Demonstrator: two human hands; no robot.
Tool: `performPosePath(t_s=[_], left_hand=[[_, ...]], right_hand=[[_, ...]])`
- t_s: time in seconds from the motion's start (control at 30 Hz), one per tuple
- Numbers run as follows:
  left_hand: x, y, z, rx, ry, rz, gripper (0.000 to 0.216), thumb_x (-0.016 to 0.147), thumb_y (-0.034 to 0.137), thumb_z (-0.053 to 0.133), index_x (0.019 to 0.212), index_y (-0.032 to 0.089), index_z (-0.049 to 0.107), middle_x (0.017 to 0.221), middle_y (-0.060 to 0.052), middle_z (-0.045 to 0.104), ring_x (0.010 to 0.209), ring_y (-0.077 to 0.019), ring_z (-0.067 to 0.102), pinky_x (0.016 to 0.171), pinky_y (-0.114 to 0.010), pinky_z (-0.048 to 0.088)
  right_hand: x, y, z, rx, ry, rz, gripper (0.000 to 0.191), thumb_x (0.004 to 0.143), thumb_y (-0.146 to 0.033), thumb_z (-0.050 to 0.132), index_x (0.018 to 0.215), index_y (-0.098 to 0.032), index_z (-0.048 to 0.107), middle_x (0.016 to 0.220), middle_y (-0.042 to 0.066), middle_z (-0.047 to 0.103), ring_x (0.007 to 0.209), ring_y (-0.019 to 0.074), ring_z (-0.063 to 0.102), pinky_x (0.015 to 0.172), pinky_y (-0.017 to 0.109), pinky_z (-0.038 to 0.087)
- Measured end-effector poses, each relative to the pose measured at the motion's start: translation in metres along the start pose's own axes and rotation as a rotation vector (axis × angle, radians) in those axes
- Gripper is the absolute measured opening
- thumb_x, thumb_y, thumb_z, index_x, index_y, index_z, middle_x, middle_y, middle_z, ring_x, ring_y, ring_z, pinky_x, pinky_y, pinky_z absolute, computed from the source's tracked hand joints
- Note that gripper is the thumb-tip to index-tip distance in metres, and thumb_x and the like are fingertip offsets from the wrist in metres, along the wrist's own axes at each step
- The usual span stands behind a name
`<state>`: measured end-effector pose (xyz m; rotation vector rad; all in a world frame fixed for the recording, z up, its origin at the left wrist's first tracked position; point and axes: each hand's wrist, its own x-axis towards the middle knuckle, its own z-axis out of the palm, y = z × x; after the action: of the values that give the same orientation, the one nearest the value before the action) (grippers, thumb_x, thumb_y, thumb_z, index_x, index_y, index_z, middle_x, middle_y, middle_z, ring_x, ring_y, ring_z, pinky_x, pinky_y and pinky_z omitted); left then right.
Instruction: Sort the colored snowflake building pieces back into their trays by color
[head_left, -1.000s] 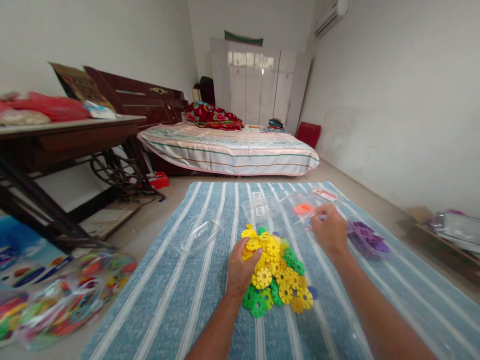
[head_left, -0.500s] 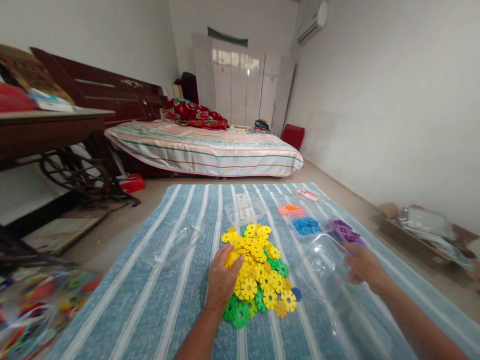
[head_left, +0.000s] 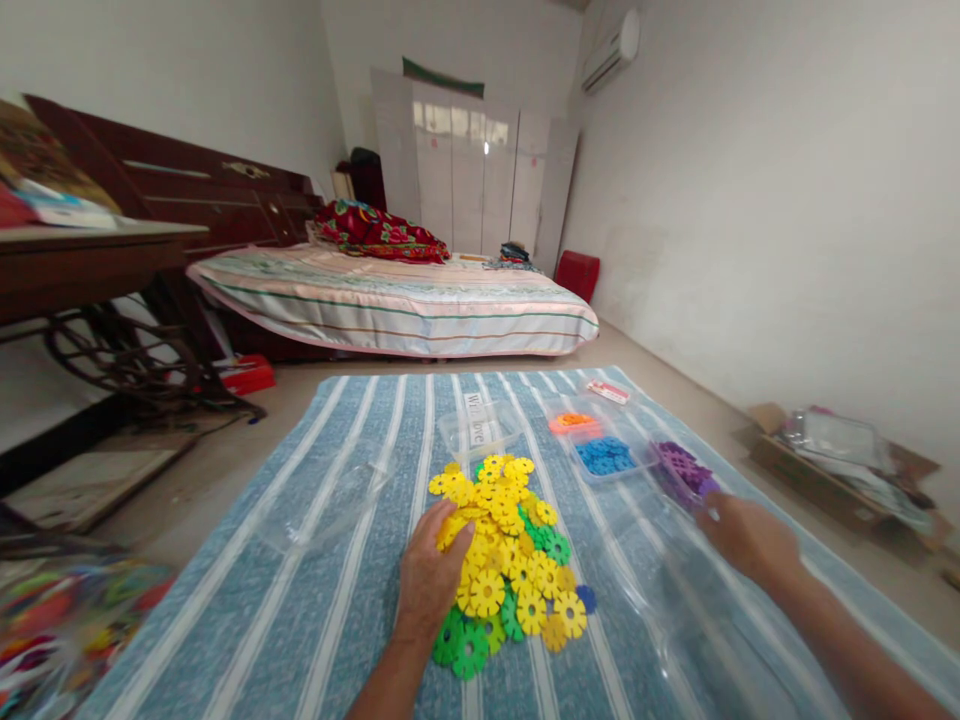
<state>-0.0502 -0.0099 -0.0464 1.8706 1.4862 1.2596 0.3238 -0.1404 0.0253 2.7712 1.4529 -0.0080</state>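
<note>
A heap of yellow and green flower-shaped plastic discs [head_left: 510, 560] lies on a blue striped mat [head_left: 352, 620]. My left hand [head_left: 429, 572] rests on the heap's left side, fingers curled round some yellow discs. My right hand [head_left: 750, 538] is out to the right, gripping the far edge of a clear plastic container [head_left: 660, 590] that rests low over the mat. Close behind that hand sits a tray of purple discs [head_left: 681, 468].
Further back on the mat are a tray of blue discs [head_left: 604, 456], one of orange discs [head_left: 571, 423], an empty clear tub [head_left: 480, 430] and a clear lid [head_left: 330, 495]. A bed [head_left: 390, 300] lies beyond, a dark table [head_left: 82, 270] left, a bag of colourful pieces [head_left: 52, 620] at lower left.
My right hand came away from the orange tray, moved right and toward me, and took hold of the clear container. The camera turned right. My left hand stayed on the heap.
</note>
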Motion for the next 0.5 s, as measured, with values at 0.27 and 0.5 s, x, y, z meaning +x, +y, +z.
performPosePath(t_s=[0.27, 0.5], left_hand=[[0.0, -0.006, -0.001, 0.003, 0.002, -0.027, 0.037, 0.075, 0.041, 0.053, 0.102, 0.018, 0.063, 0.117, -0.008, 0.063, 0.113, -0.0236, 0.056, 0.104, -0.04, 0.04], [-0.003, -0.009, -0.004, 0.002, -0.004, -0.044, 0.034, 0.075, 0.038, 0.053, 0.101, 0.019, 0.064, 0.115, -0.007, 0.065, 0.11, -0.0223, 0.058, 0.101, -0.039, 0.043]], right_hand=[[0.078, -0.063, -0.026, -0.189, 0.133, -0.189, 0.027, 0.086, -0.024, 0.044, 0.102, -0.016, 0.064, 0.111, 0.013, 0.056, 0.108, 0.0258, 0.049, 0.081, 0.033, 0.039], [0.129, -0.081, 0.001, -0.162, 0.076, -0.113, 0.026, 0.082, -0.014, 0.046, 0.097, -0.012, 0.067, 0.113, 0.017, 0.056, 0.114, 0.0301, 0.044, 0.088, 0.044, 0.036]])
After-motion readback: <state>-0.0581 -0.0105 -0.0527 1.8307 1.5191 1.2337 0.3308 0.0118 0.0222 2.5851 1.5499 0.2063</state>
